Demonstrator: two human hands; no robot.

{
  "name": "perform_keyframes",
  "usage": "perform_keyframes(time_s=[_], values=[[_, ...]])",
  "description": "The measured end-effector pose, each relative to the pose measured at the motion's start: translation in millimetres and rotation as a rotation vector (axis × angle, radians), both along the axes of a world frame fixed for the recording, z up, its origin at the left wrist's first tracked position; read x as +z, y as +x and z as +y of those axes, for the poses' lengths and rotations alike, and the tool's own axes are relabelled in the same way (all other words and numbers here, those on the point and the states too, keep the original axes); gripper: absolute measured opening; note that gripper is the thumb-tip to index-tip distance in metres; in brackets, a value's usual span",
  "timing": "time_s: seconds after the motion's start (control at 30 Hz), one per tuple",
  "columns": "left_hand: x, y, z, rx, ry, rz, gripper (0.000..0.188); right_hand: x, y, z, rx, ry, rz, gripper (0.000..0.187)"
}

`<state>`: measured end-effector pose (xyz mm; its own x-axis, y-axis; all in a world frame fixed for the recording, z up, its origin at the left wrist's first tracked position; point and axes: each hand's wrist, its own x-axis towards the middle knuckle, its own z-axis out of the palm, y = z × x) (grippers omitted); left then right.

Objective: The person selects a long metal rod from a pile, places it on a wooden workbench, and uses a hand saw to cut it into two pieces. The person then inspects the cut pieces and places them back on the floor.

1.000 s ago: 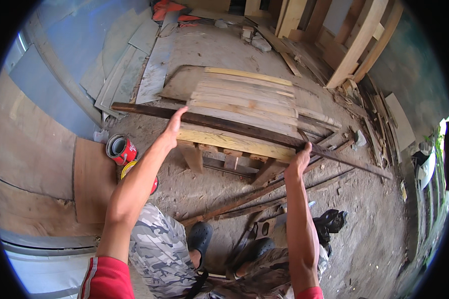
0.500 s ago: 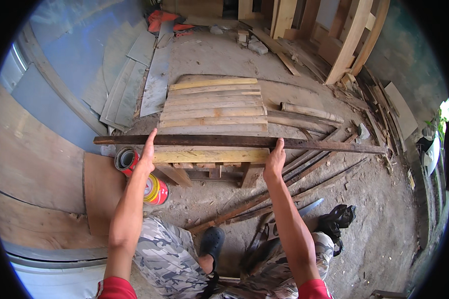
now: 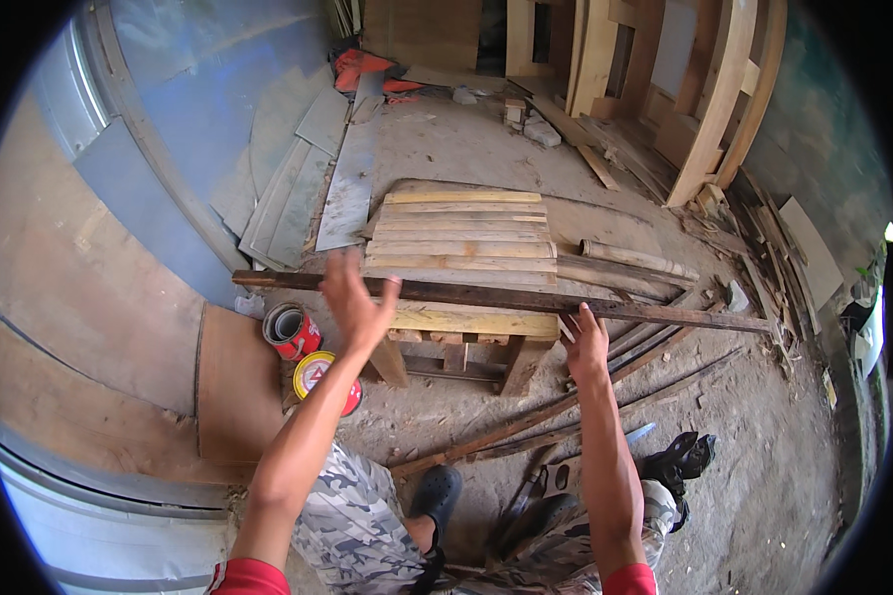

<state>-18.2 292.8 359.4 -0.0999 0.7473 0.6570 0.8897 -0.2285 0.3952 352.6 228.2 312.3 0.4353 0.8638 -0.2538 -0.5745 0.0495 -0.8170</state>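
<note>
A long, dark, narrow wooden strip (image 3: 446, 294) runs crosswise over a low slatted wooden bench (image 3: 456, 250), sticking out past both sides. My left hand (image 3: 359, 309) is open above the strip's left part, fingers spread and somewhat blurred. At the strip's near edge, right of the bench, my right hand (image 3: 587, 345) has thumb and fingers apart, its fingertips touching or very close to the wood. The bench top is pale slats, with a yellowish one (image 3: 474, 321) along the near edge, just in front of the dark strip.
Two cans stand left of the bench: an open red one (image 3: 292, 331) and a yellow-topped one (image 3: 314, 371). Long wood strips (image 3: 526, 416) lie on the floor to the right, near a handsaw blade (image 3: 640, 432) and a black bag (image 3: 680, 454). Boards (image 3: 298, 193) lean at the left wall.
My left hand has let go of the dark strip and lifted, fingers spreading. My right hand has loosened and drawn slightly back to its near edge. The whole view has shifted a little.
</note>
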Motion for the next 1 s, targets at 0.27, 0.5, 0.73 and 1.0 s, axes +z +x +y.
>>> perform_keyframes(time_s=[0.27, 0.5, 0.73, 1.0], values=[[-17.3, 20.0, -18.2, -0.142, -0.193, 0.237, 0.061, 4.7, 9.5, -1.7, 0.132, -0.047, -0.070, 0.032], [-15.5, 11.9, -25.0, -0.232, -0.113, 0.271, 0.051, 7.9, 16.1, -8.4, 0.196, -0.103, -0.130, 0.042], [-22.9, 5.5, -24.3, -0.280, -0.120, 0.333, 0.046, 3.7, 12.7, -13.3, 0.146, -0.124, -0.095, 0.064], [-11.9, -1.1, -14.7, -0.392, -0.219, 0.321, 0.042, 6.8, 30.1, -20.3, 0.086, -0.009, 0.044, 0.039]])
